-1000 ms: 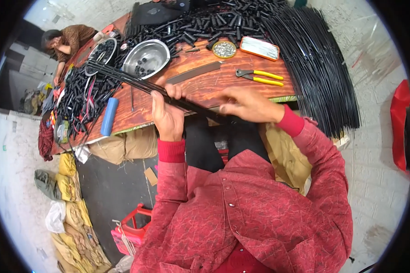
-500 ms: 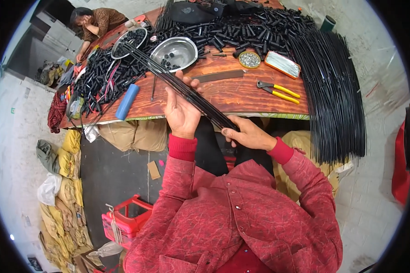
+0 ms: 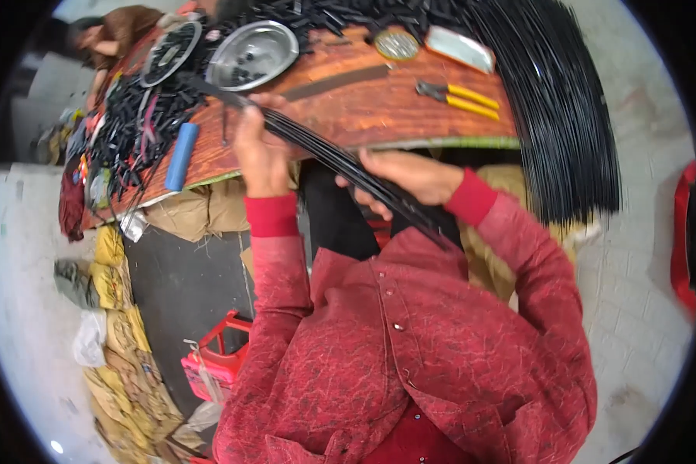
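Note:
A bundle of long, thin black rods [image 3: 321,148] runs slantwise in front of me, its far end over the table's left part. My left hand [image 3: 264,155] is closed round its upper part, thumb up along the rods. Lower down, my right hand [image 3: 419,176] grips the same bundle, with the near ends sticking out blurred past the fingers toward my jacket. Both hands are over the table's near edge and my lap. Cutting pliers with yellow handles [image 3: 462,100] lie on the wooden table [image 3: 363,116] beyond my right hand.
A steel bowl [image 3: 274,58] with small black parts and a fuller bowl [image 3: 153,66] stand at the back left. A blue cylinder [image 3: 181,157] lies near the left edge. Many black rods [image 3: 564,116] overhang the right side. A person [image 3: 127,31] sits at far left.
The view has tipped, so the table sits higher in it. The bundle's near ends now stick out beyond my right hand. My left fingers have curled more round the rods.

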`<state>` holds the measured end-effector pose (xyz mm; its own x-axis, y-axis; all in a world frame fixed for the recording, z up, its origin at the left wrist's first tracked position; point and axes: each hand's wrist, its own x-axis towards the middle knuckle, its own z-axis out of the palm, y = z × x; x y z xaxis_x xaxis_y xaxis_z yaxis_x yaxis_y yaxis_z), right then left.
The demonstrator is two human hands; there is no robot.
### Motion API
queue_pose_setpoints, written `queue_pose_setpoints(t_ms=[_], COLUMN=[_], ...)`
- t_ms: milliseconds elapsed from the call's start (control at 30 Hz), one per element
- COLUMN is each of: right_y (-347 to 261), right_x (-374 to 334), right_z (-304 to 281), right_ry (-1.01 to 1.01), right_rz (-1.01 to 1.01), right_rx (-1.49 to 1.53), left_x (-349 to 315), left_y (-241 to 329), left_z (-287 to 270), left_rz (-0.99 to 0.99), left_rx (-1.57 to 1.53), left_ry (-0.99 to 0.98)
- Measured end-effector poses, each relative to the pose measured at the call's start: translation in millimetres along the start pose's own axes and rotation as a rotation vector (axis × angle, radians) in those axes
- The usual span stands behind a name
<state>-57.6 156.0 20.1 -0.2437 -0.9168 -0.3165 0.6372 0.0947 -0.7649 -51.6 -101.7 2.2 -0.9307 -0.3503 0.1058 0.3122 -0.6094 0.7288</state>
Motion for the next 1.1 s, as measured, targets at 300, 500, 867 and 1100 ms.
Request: queue_pose_setpoints(t_ms=[300,500,867,1100], right_y=[-4.5,-8.0,-3.7,8.1], right_x=[5.2,1.3,2.0,10.8], right_z=[-14.8,-14.2,-21.2,-12.4], right_ry=[-0.014,-0.037,0.015,0.214], right_rz=[0.090,0.095,-0.022,-0.057], right_rx=[-0.002,-0.026,-0.281,-0.381], left_x=[14.1,15.9,18.4,-7.9], left_y=[6.5,8.5,3.7,-12.9], left_z=[-44.8,-44.3,-29.4,-0.2], left_rz=[0.004,-0.015,-0.040,-0.127], left_rx=[-0.068,-0.078,-0.073,-0.007], left_ry=[0.150,0.178,0.087,-0.074])
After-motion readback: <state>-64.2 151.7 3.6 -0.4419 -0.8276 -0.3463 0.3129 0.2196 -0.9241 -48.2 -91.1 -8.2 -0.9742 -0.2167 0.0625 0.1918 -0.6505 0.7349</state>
